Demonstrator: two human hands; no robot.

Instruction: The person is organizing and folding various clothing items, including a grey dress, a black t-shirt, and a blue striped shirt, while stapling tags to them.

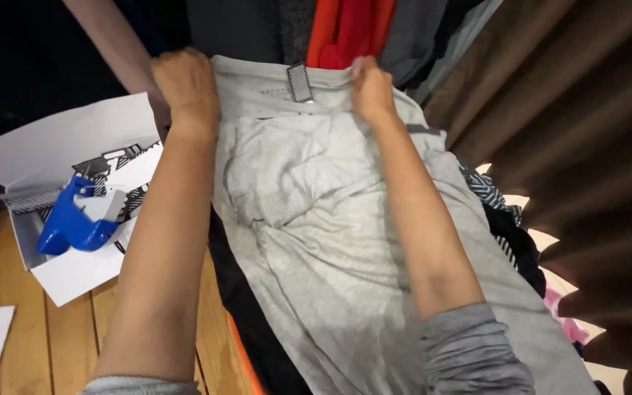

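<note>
Both hands grip the top hem of soft, creased grey trousers (330,219) spread over a clothes pile: left hand (184,88) clenched at one corner, right hand (371,88) pinching the other. Even tension would smooth the wrinkles. Left of the trousers, a glossy blue plastic tool (71,223) lies on white paper (53,139).

blue tagging gun (71,223), white box (53,146), brown curtain (579,146)

**Our arms and sleeves**

We note two bare forearms, both hands uncovered: left hand (186,86), right hand (371,89). No rings, watch or bands seen by us. Grey knit sleeves (473,351) are pushed up and bunched near the elbows, soft heathered fabric, creased in folds.
</note>
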